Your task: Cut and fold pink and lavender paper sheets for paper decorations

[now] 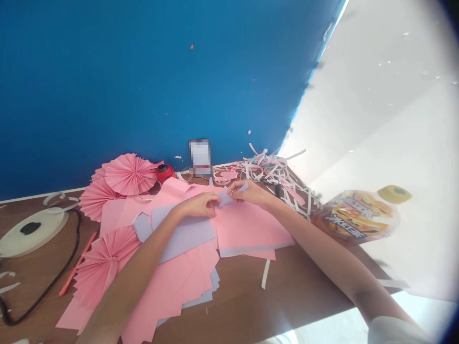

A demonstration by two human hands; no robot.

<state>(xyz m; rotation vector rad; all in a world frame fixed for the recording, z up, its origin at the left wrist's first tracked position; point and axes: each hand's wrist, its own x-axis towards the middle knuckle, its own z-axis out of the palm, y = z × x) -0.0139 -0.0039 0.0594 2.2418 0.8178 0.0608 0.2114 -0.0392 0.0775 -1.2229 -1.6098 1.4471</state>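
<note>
The brown wooden table (304, 291) carries flat pink paper sheets (247, 229) and pleated pink paper fans (129, 174). Above the sheets, the left hand (201, 205) and right hand (251, 191) meet. A small pale lilac paper piece (225, 198) sits between them, pinched at each end by closed fingers (214, 203), lifted just off the pink sheets.

1. Paper sheets (247, 229) lie mid-worktop (304, 291), a paper piece (226, 198) above them; folded fans (129, 173) to their left;
2. Strip pile (276, 174) behind right; bag (355, 217) further right; disc (32, 231) far left.
</note>
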